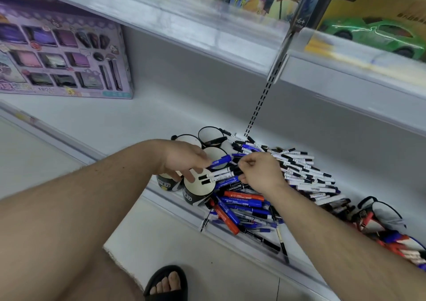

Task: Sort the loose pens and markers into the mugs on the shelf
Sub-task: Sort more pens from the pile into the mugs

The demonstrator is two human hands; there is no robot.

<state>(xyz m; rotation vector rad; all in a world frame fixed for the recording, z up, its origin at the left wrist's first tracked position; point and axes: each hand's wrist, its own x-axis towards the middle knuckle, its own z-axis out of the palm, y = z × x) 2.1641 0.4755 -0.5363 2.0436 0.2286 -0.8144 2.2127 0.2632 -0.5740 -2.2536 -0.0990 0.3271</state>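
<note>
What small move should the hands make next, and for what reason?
Probably the right hand should lower the white markers it pinches into the nearest mug. Their black-capped ends already lie over that mug's open mouth, and the left hand, holding a blue marker, rests by the rim to guide them. The big pile remains unsorted.

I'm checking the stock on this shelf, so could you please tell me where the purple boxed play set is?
In the head view, the purple boxed play set stands at the far left of the white shelf, leaning against the back panel, well left of the black-and-white mugs.
</note>
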